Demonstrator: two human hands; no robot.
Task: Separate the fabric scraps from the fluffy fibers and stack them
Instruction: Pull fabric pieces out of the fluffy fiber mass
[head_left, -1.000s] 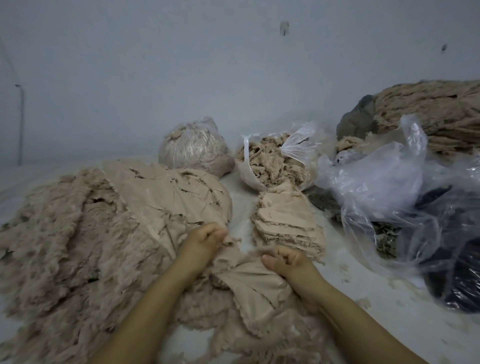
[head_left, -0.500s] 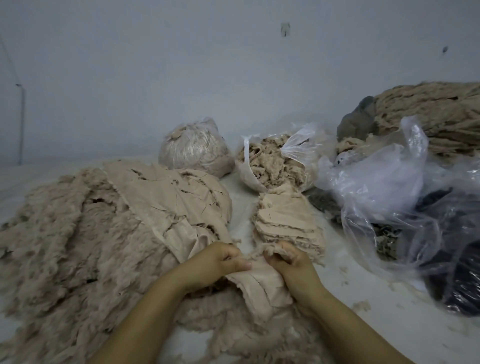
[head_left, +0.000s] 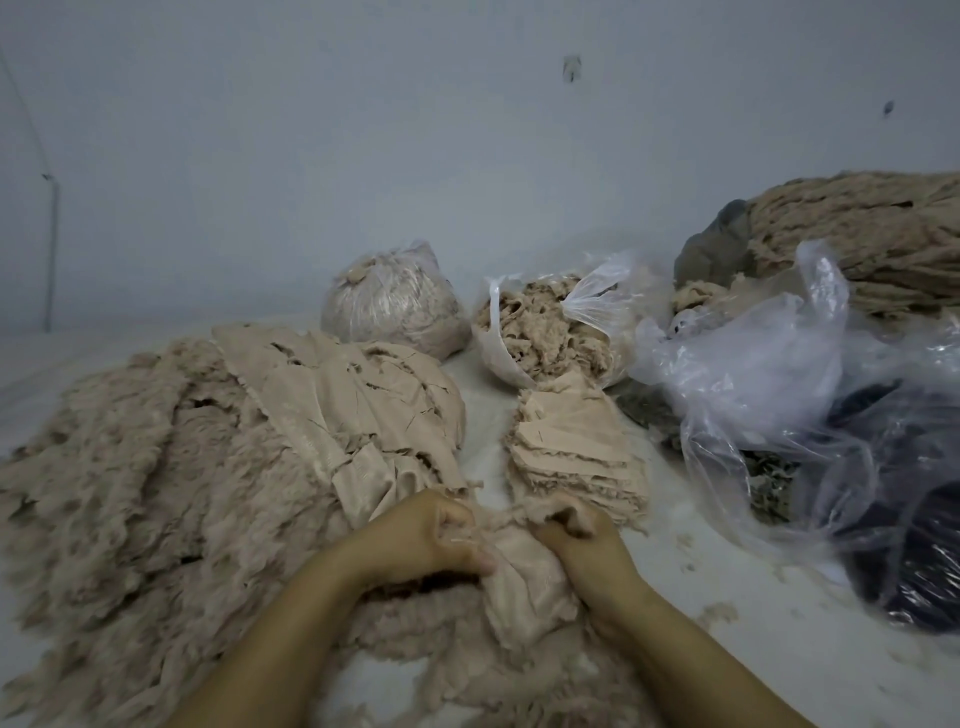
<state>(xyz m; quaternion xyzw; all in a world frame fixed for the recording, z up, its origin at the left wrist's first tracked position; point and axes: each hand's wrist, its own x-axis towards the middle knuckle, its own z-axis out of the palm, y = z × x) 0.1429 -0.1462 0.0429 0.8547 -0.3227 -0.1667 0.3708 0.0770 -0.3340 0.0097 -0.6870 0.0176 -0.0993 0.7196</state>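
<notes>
Mid-separation: left hand (head_left: 426, 535) and right hand (head_left: 582, 535) both have fingers clamped on one fabric scrap (head_left: 524, 587), lying over the fluffy fibers (head_left: 130, 493). Next: probably strip the fluff off, lay the scrap on the stack (head_left: 576, 447) just beyond.

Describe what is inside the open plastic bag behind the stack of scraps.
The open bag holds fluffy beige fibers, heaped to its mouth. It stands just behind the stack. What lies deeper in the bag is covered by the top fibers.
</notes>
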